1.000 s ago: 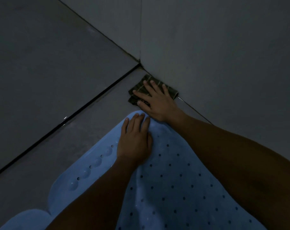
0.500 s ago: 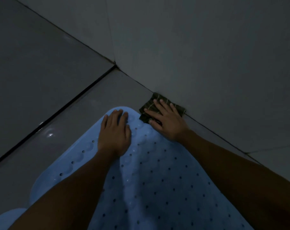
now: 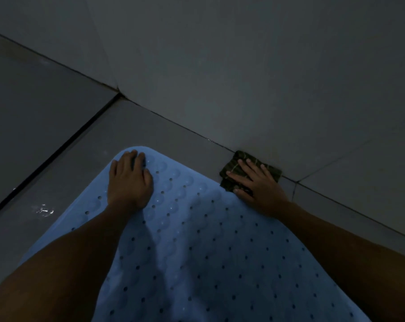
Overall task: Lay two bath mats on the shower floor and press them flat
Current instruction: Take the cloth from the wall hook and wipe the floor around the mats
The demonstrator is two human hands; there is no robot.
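Observation:
A light blue rubber bath mat point(image 3: 196, 240) with rows of small holes lies on the grey tiled shower floor, running from the bottom of the view to a rounded far corner. My left hand point(image 3: 129, 182) lies flat on that far corner, fingers straight, pressing down. My right hand point(image 3: 257, 184) rests with spread fingers on a small dark green folded cloth point(image 3: 239, 162) with thin pale lines, lying against the foot of the wall just past the mat's right edge. Only one mat shows.
Grey tiled walls point(image 3: 243, 66) meet in a corner at the upper left. A dark grout line point(image 3: 57, 149) runs diagonally across the floor on the left, with a wet gleam point(image 3: 43, 210) beside it. The light is dim.
My view has swung left, so the wall corner and both hands sit differently in frame. My left hand has slid along the mat to its rounded far corner. My right hand stays on the cloth.

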